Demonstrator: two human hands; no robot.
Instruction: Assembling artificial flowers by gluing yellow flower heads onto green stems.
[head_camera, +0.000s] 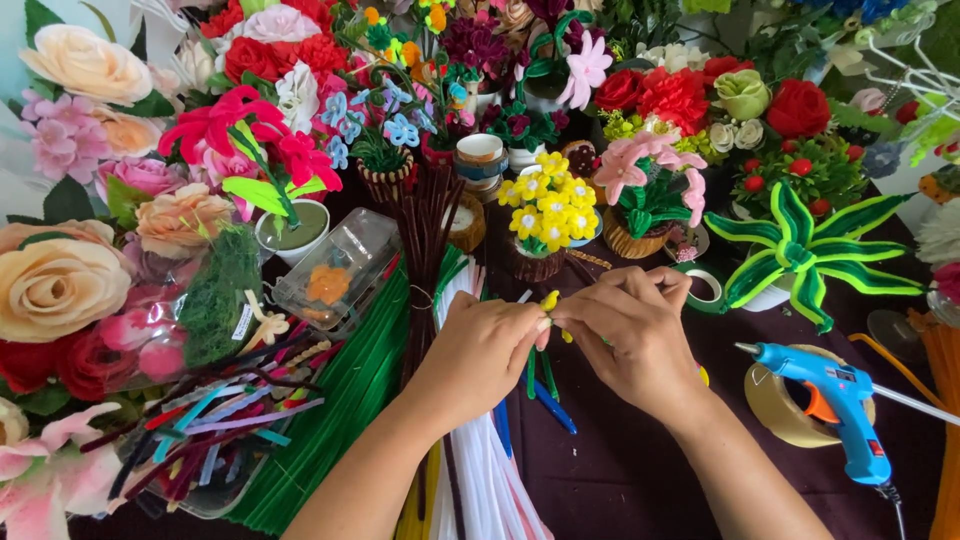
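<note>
My left hand (482, 352) and my right hand (628, 338) meet over the dark tablecloth, fingertips together. Between them they pinch a small yellow pipe-cleaner flower (549, 300) on a green stem (531, 372) that hangs down below the hands. Bundles of green (335, 410), white (480, 480) and brown (428, 240) pipe cleaners lie under and left of my left forearm. A blue pen-like tool (553, 408) lies under the hands.
A blue glue gun (838, 400) rests on a tape roll (772, 405) at right. Behind the hands stand a pot of yellow flowers (548, 215), a pink flower basket (650, 190) and a green spiky plant (800, 255). A clear plastic box (335, 270) and cut scraps (215, 420) lie left.
</note>
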